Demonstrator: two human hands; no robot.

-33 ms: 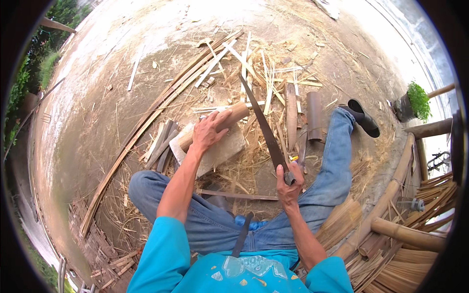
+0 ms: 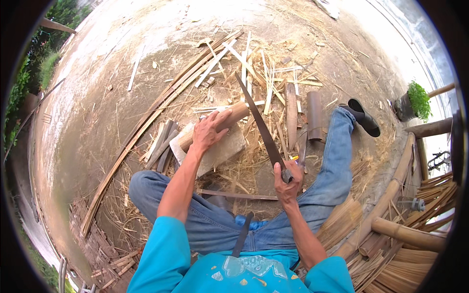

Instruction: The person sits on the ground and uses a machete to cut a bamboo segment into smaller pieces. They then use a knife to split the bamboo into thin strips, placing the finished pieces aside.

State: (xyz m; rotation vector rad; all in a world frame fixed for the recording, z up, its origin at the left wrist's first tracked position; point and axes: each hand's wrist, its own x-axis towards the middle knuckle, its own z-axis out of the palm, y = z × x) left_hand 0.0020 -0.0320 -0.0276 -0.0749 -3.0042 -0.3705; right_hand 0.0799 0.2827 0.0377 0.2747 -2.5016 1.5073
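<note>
My left hand [image 2: 209,131] lies over a short bamboo section [image 2: 237,113] and grips it from above. That section rests at a slant on a pale stone block [image 2: 220,149]. In my right hand [image 2: 287,183] is the handle of a handsaw [image 2: 264,132] with a long, dark, tapering blade. The blade slants up and to the left, its tip pointing away from me. It passes close to the right end of the bamboo; whether it touches is hard to tell. The handle is mostly hidden in my fingers.
Long split bamboo strips [image 2: 163,100] lie to the left, with pale offcuts [image 2: 268,80] and shavings ahead. Two brown bamboo pieces [image 2: 314,115] lie near my right foot. Dark slats [image 2: 166,141] are beside the stone. A bamboo frame [image 2: 405,234] stands at right.
The saw has shifted slightly to the left and its blade has turned a little in my right hand. My left hand and the bamboo section stay in place.
</note>
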